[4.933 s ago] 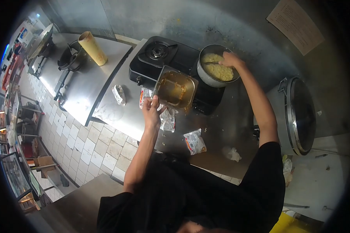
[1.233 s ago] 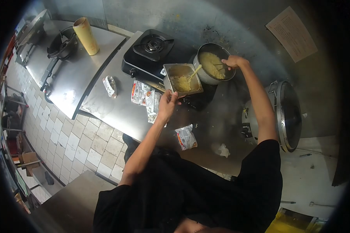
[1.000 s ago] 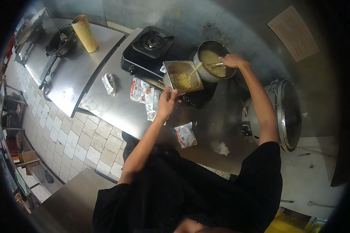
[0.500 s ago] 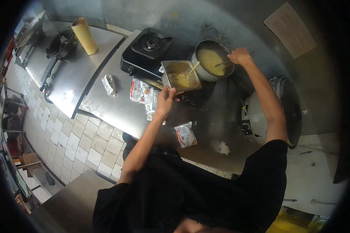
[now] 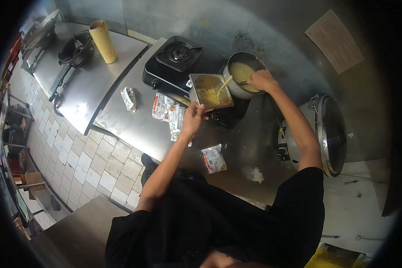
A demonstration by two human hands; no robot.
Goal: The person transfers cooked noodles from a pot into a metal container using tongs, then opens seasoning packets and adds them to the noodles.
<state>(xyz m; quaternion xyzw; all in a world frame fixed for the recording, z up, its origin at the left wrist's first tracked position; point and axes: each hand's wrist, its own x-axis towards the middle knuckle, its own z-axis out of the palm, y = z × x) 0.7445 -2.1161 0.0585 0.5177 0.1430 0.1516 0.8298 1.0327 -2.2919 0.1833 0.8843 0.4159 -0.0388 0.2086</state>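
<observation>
Counter: runs under and around the pot, its bare steel (image 5: 250, 145) nearer the person.
Stove (image 5: 177, 57): black, the bare burner lying left of the pot.
Pot (image 5: 240, 92): yellow noodles (image 5: 242, 72) inside; right hand nearer.
Metal tray (image 5: 209, 82): just left of the pot and a little nearer the person, nearly square, so no clear long axis; whether it rests on the stove, I cannot tell.
Left hand (image 5: 194, 119): left of the pot, thumb and fingers pinching the tray's near edge.
Right hand (image 5: 263, 80): at the pot's right rim, fingers closed round a handle.
Utensil (image 5: 244, 83): dips into the pot from the right hand, kind unclear.
Noodle strand (image 5: 226, 83): slants from the tray towards the pot.
</observation>
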